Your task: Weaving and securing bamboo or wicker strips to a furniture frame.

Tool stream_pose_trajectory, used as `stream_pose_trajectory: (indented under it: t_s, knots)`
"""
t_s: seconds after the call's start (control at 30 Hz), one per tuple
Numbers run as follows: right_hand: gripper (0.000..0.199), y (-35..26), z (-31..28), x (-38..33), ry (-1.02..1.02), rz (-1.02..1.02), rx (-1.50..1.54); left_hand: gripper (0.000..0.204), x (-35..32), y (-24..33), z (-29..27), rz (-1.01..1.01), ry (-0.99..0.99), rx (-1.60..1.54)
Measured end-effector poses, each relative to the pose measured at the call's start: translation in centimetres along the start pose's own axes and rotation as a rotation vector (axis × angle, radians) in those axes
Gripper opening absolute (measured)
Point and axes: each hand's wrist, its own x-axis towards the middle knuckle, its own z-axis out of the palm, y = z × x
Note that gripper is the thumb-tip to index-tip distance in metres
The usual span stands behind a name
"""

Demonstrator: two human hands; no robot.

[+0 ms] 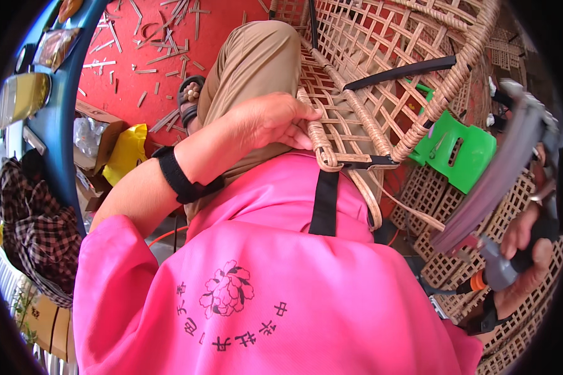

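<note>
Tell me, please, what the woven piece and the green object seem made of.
Woven piece: probably rattan or imitation, tan, low-sheen, judging by crossing strips and wrapped edges. Green object: likely smooth molded plastic, judging by even colour and cut-outs.

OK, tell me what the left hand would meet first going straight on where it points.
The wrapped cane rim; the left hand seems to be touching it at the thumb, though depth is hard to judge.

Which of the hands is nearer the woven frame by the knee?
Left. The left hand touches the wrapped edge of the woven frame; the right hand is apart from it, off to the right, around a grey tool.
</note>
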Motion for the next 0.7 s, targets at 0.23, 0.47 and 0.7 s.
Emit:
stream_pose_trajectory:
  t_s: [0.23,0.47,0.7]
  knots:
    - [0.066,-2.7,8.9,3.3,-0.175,0.525,-0.597,0.028,0.4,-0.3,0.2,0.015,0.006,-0.007]
    - [0.06,-3.1,12.9,7.4,-0.298,0.806,-0.487,0.027,-0.2,-0.5,0.0,0.07,-0.029,-0.015]
    - [0.069,-2.2,14.4,9.2,-0.348,0.802,-0.604,0.025,-0.3,-0.5,-0.4,0.076,-0.033,-0.09]
